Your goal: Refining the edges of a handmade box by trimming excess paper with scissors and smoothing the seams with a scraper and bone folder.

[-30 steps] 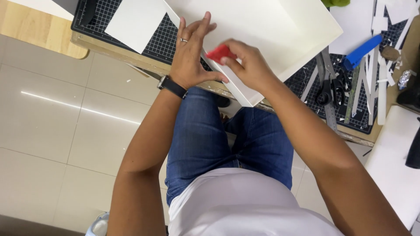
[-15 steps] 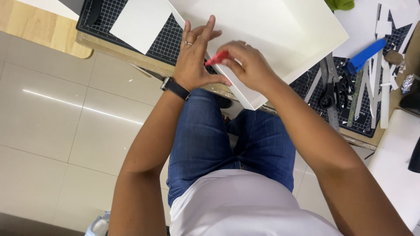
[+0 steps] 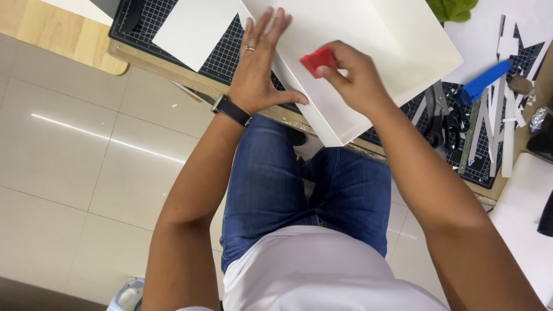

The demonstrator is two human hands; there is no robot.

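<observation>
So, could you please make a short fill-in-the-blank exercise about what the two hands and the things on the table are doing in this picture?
1. The right hand pinches a small ____ block in its fingertips.
2. The left hand lies flat on the large ____ board.
3. On the left wrist sits a black ____.
4. The board rests on a black gridded cutting ____.

Missing words: red; white; watch; mat

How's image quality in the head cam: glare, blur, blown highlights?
Head view: sharp overall; a streak of glare on the glossy beige floor tiles; the large white foam board is bright, nearly blown out; the small red block in the right hand is slightly soft; the left hand is crisp.
</observation>
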